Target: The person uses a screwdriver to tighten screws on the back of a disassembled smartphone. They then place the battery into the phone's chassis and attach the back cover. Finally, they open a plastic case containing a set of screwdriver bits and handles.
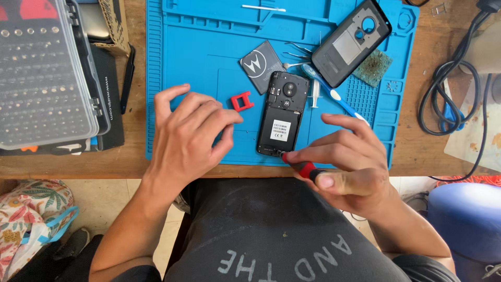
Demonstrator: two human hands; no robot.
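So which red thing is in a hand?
The red-handled screwdriver, pinched in the right hand at the opened black phone's bottom edge. The small red plastic block lies untouched on the blue mat.

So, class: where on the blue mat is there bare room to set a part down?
Free: mat's upper left, above the left hand and red clip. Crowded: around the opened phone, battery, back cover and toothbrush.

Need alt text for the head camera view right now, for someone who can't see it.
A right hand holds a red-handled screwdriver at the bottom edge of an opened black phone on a blue work mat, while the left hand hovers open beside it. A loose battery, back cover and small red block lie nearby.
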